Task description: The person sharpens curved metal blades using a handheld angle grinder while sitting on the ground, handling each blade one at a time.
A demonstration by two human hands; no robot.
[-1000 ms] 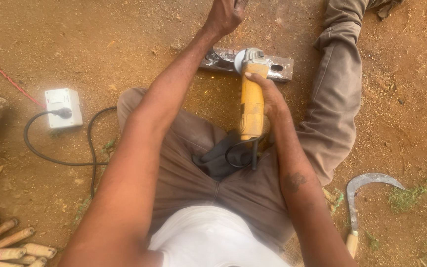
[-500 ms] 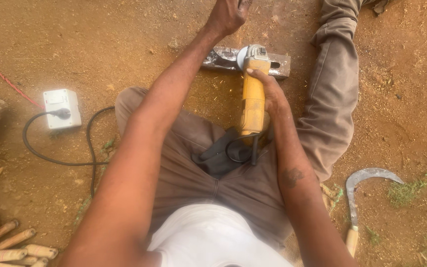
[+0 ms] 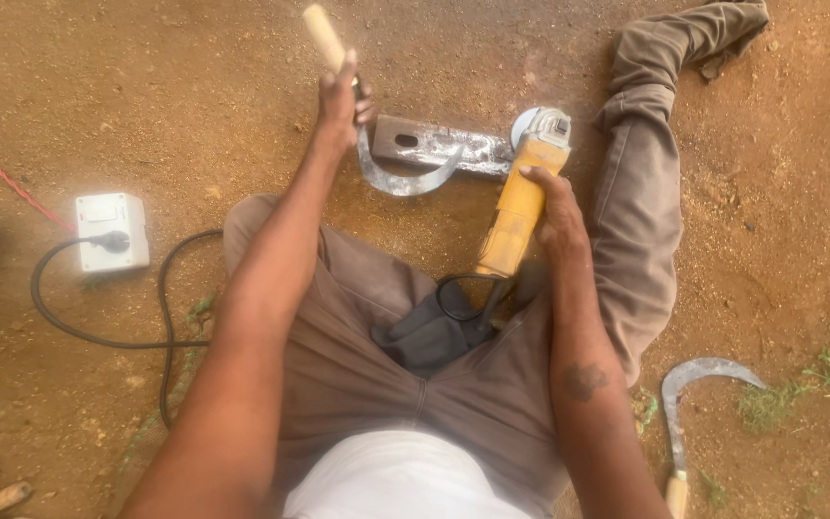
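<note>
So the left hand (image 3: 341, 96) is clenched around the pale wooden handle of a sickle (image 3: 405, 178), handle sticking up past the knuckles toward the far side of the ground. The curved blade hooks down and to the right from that grip, its tip lying across the near edge of a flat metal bar (image 3: 439, 146) that sits on the dirt between the legs.

The right hand (image 3: 554, 207) is wrapped around the yellow body of an angle grinder (image 3: 521, 197). Its disc end points away from the person and sits at the right end of the bar, just beside the blade tip but apart from it as far as I can tell. The grinder's black cord (image 3: 98, 332) loops over the lap and across the dirt to a white socket box (image 3: 110, 231) on the left. A second sickle (image 3: 689, 404) lies on the ground by the right elbow.
</note>
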